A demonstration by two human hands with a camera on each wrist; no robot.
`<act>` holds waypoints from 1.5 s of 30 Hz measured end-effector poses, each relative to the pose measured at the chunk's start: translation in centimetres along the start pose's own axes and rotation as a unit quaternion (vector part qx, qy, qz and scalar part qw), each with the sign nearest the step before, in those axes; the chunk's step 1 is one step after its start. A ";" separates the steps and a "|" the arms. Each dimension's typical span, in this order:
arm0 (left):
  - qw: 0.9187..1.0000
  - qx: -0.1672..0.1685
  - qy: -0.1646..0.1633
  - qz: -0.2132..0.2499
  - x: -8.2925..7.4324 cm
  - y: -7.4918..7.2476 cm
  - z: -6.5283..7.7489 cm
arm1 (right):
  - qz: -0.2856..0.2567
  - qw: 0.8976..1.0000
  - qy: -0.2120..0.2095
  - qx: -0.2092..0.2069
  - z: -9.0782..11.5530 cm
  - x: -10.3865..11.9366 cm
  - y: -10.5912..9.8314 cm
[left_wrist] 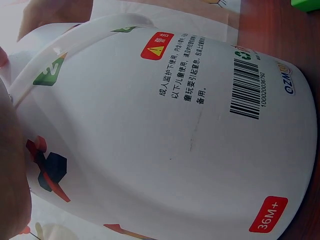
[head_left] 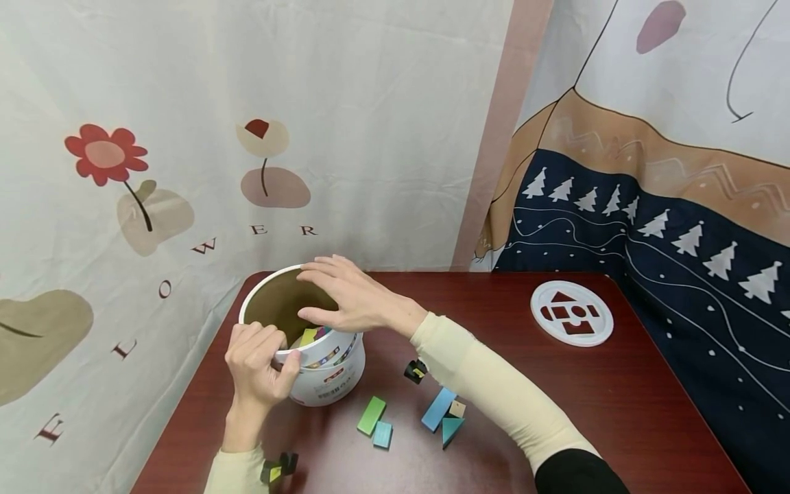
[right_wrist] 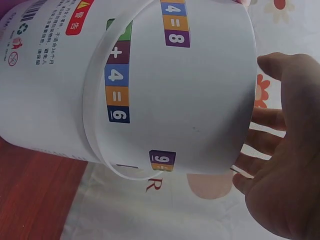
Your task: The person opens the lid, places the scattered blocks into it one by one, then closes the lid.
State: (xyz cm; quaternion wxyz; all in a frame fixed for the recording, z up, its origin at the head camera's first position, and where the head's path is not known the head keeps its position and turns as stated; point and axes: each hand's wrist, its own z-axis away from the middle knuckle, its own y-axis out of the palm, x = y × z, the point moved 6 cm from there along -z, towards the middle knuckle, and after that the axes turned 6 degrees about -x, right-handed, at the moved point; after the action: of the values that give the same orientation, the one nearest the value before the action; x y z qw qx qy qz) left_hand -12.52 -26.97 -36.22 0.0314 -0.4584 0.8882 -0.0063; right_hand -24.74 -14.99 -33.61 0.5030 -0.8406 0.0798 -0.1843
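A white bucket (head_left: 336,381) with printed labels tilts on the table, its opening facing up and forward. My left hand (head_left: 259,367) grips its near-left rim, thumb outside. At the mouth, my right hand (head_left: 354,298) has its fingers stretched over the right side of the rim; the right wrist view shows that hand (right_wrist: 285,160) with nothing in it. Inside the bucket lie a yellow block (head_left: 308,337) and other coloured pieces, partly hidden. In front of it are a green block (head_left: 372,416), a light blue block (head_left: 382,434), a blue block (head_left: 439,409) and a teal triangle (head_left: 452,431).
A small beige block (head_left: 457,409) touches the group beside the right sleeve. Further right, a round white lid (head_left: 605,317) with shaped holes lies flat on the dark red table (head_left: 494,329). Printed curtains hang behind the table and along its sides.
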 end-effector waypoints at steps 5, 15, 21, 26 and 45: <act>1.000 0.003 -0.002 0.000 0.0 0.0 0.0 | 0.007 1.000 0.013 0.012 0.3 -0.3 0.2; 1.000 0.007 -0.005 0.000 0.2 -0.1 0.1 | 0.007 1.000 0.024 0.009 0.9 -0.6 0.1; 1.000 0.005 -0.006 0.000 0.2 -0.1 0.1 | -0.016 1.000 0.009 -0.023 2.0 -0.8 -0.7; 1.000 0.005 -0.007 0.000 0.3 -0.1 0.1 | -0.040 0.997 -0.006 -0.061 3.6 -1.1 -1.4; 1.000 -0.001 -0.010 0.002 0.3 0.0 0.2 | -0.083 0.987 -0.033 -0.130 12.2 -1.6 -2.0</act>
State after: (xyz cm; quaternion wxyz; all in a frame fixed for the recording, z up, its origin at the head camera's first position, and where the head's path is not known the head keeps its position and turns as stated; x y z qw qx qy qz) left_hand -12.71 -27.21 -36.40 0.0399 -0.4565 0.8888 -0.0008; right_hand -21.55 -3.55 -37.44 0.3750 -0.9081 0.0162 -0.1854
